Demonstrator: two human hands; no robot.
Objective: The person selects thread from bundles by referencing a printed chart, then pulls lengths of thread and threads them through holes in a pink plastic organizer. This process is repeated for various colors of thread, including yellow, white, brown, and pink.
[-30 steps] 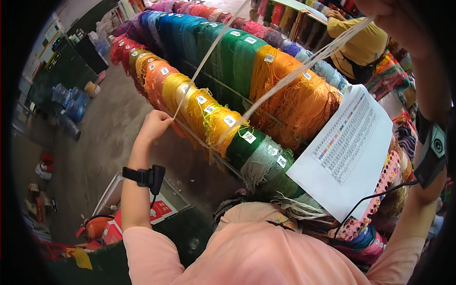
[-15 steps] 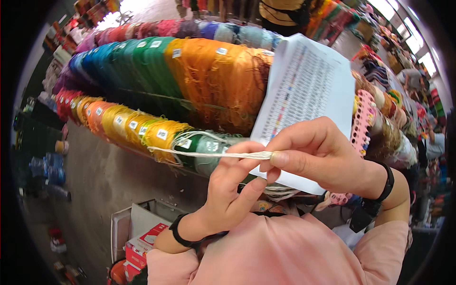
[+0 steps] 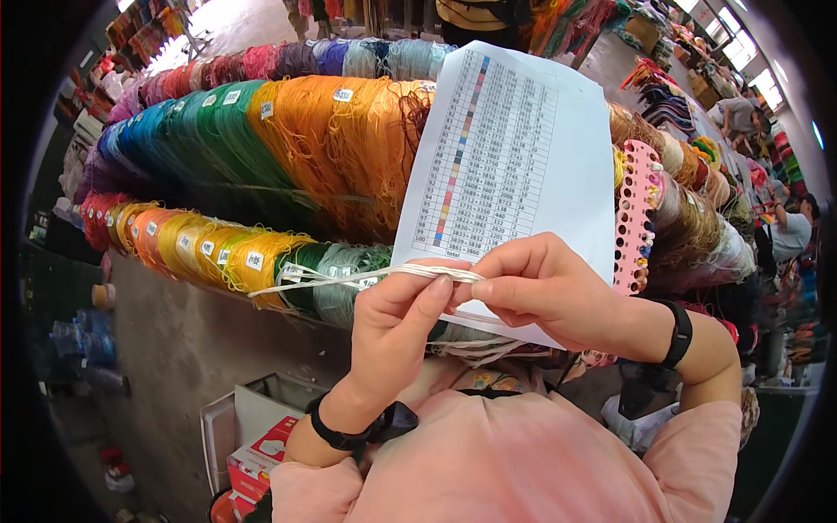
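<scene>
Both hands, left hand (image 3: 397, 318) and right hand (image 3: 540, 292), pinch a thin cream thread bundle (image 3: 349, 277); the white printed colour chart sheet (image 3: 514, 148) stands at twelve o'clock behind them.

Labels, a chart and a box
Small white tags (image 3: 255, 260) are fixed along the thread skeins at left — a white sheet (image 3: 514, 157) with a coloured column is held centre; a red-and-white carton (image 3: 261, 453) sits near left.

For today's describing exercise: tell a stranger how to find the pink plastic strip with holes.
Start at the long rack of coloured thread skeins, then go to the white printed sheet in front of it. Just beyond the sheet's right edge stands the pink strip, upright. Unlike the soft skeins around it, it is rigid, with two columns of round holes.
</scene>
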